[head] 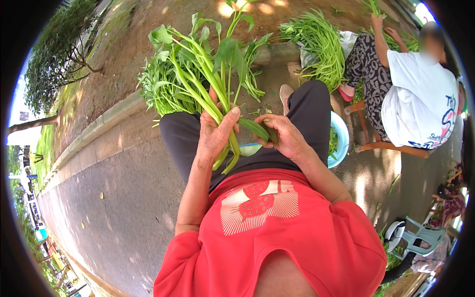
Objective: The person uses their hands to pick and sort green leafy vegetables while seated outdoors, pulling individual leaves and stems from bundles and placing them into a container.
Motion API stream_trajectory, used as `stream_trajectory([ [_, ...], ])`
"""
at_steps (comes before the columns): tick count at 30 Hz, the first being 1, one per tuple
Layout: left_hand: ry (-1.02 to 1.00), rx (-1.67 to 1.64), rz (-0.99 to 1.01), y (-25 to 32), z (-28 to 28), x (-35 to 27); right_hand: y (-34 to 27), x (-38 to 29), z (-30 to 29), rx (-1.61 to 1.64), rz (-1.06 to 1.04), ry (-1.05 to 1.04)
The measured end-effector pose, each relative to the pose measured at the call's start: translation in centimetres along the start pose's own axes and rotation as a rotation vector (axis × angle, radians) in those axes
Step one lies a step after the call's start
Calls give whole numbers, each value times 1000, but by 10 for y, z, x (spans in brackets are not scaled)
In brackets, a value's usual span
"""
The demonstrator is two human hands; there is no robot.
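My left hand (216, 128) is closed around a bunch of leafy green stems (202, 67), which look like water spinach. Their thick cut ends (232, 156) stick out below my palm, and the leaves fan out above it. With its thumb and fingers, my right hand (284, 133) pinches a long green leaf (255, 128) just right of the bunch. Whether that leaf is still joined to a stem I cannot tell. Beyond my left knee lies a heap of the same greens (167, 89), partly hidden by the held bunch.
A light blue basin (342, 138) with some leaves stands by my right thigh. Another heap of greens (323, 48) lies ahead on the right. A co-worker in a white shirt (415, 92) sits there on a wooden chair (393, 149), holding stems. A stone kerb (111, 117) runs along the left.
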State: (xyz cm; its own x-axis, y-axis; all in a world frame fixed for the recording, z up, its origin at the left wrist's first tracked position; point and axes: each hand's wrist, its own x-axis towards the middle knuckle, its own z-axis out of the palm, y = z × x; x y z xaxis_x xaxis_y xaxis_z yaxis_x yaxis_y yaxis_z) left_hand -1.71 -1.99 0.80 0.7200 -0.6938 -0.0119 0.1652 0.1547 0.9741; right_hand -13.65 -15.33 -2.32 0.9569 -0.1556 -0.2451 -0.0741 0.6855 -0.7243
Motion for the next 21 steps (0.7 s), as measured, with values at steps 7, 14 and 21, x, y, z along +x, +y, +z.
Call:
stream_trajectory([
  [7,-22,135,153,-19,-14,0,4,-7,-1,-183,40,-39],
  [14,-8,208,222,-21,-8,-2,9,-6,-5,-524,-66,-87],
  [21,-14,83,82,-12,-7,-4,8,-11,1,-807,-184,-86],
])
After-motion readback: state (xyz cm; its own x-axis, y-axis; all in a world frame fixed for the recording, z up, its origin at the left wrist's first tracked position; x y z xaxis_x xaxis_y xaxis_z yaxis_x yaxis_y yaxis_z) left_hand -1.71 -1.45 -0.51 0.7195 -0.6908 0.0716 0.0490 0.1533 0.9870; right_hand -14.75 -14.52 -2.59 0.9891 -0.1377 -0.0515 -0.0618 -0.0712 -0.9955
